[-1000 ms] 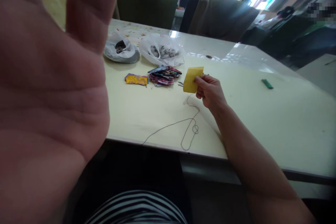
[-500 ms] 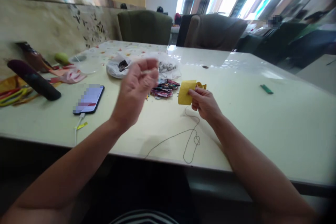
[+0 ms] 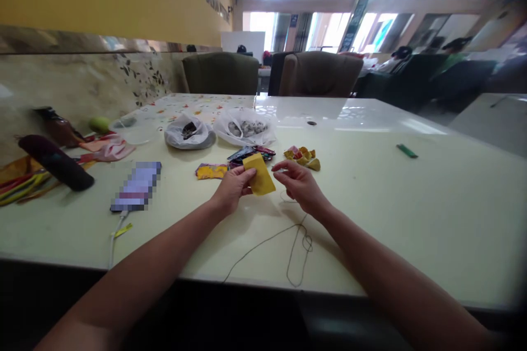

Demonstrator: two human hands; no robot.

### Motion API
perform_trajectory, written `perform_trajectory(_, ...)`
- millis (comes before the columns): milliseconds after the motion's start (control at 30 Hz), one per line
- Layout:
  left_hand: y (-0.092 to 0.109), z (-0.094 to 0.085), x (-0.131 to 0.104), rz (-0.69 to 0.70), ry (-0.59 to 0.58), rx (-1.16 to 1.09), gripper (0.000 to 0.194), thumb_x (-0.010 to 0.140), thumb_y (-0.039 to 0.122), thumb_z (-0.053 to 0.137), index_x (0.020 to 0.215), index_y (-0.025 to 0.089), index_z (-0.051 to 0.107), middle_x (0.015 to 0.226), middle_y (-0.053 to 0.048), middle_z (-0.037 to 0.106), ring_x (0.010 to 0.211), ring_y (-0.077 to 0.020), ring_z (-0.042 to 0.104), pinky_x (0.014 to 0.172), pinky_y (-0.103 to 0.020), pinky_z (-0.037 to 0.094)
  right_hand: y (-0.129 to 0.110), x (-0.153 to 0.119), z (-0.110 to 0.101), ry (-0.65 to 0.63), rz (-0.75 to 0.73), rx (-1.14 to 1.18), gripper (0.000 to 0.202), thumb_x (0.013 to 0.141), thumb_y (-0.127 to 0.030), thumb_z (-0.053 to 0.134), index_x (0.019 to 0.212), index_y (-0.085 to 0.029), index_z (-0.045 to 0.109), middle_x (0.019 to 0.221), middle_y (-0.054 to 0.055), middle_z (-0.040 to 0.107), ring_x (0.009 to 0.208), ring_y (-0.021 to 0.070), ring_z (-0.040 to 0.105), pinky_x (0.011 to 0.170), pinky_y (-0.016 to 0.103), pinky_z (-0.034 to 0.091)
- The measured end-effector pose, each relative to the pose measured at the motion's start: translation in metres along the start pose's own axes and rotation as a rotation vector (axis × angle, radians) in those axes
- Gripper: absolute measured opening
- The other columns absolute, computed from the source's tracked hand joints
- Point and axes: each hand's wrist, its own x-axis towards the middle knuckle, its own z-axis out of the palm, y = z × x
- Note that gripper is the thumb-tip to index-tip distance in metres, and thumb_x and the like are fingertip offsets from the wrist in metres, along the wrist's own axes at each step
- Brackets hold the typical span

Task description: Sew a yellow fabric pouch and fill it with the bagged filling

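A flat yellow piece of cloth or paper (image 3: 259, 175) is pinched between the thumb and fingers of my left hand (image 3: 233, 189), held just above the table. My right hand (image 3: 302, 185) is close by on its right, thumb and forefinger pinched together. Whatever those fingertips hold is too small to make out. Below the right hand, a thin dark thread (image 3: 268, 241) loops across the table towards the front edge. Behind the hands lie a stack of patterned pieces (image 3: 242, 154), a yellow patterned piece (image 3: 209, 171) and a small pile of yellow gathered pieces (image 3: 307, 158).
Two white plastic bags (image 3: 181, 140) with contents stand farther back. At left are a phone (image 3: 135, 186) on a cable, a dark cylindrical object (image 3: 55, 162) and pink cloth (image 3: 111, 148). A small green packet (image 3: 407, 151) lies right. Chairs (image 3: 317, 74) stand beyond the table.
The yellow piece has passed from my right hand to my left, which came down from a raised position. My right hand now pinches beside it. The view has tilted upward.
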Motion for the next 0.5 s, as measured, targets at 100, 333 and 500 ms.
perform_trajectory(100, 0.002, -0.004, 0.002, -0.032, 0.024, -0.047, 0.024, 0.078, 0.027, 0.078, 0.098, 0.014, 0.072, 0.091, -0.009, 0.077, 0.072, -0.0159, 0.071, 0.065, -0.026, 0.057, -0.003, -0.001, -0.002, -0.009, -0.201, -0.232, 0.028, 0.084, -0.033, 0.068, 0.108, -0.019, 0.071, 0.055, -0.01, 0.033, 0.049, 0.008, 0.027, 0.049, 0.023, 0.025)
perform_trajectory(333, -0.001, -0.004, -0.004, -0.06, -0.043, -0.013, 0.026, 0.075, 0.03, 0.081, 0.096, 0.015, 0.075, 0.088, -0.006, 0.076, 0.071, -0.0133, 0.07, 0.063, -0.022, 0.055, 0.003, -0.004, 0.004, -0.074, -0.374, -0.391, 0.028, 0.084, -0.026, 0.063, 0.107, -0.023, 0.079, 0.069, -0.002, 0.066, 0.056, 0.0118, 0.051, 0.061, 0.026, 0.044)
perform_trajectory(500, 0.001, -0.006, -0.004, -0.048, -0.053, -0.001, 0.031, 0.073, 0.031, 0.083, 0.1, 0.016, 0.075, 0.093, -0.007, 0.075, 0.077, -0.0161, 0.07, 0.066, -0.028, 0.06, 0.004, -0.006, 0.009, -0.111, -0.31, -0.317, 0.016, 0.087, -0.034, 0.069, 0.088, -0.022, 0.08, 0.084, 0.004, 0.077, 0.073, 0.0194, 0.068, 0.07, 0.03, 0.051)
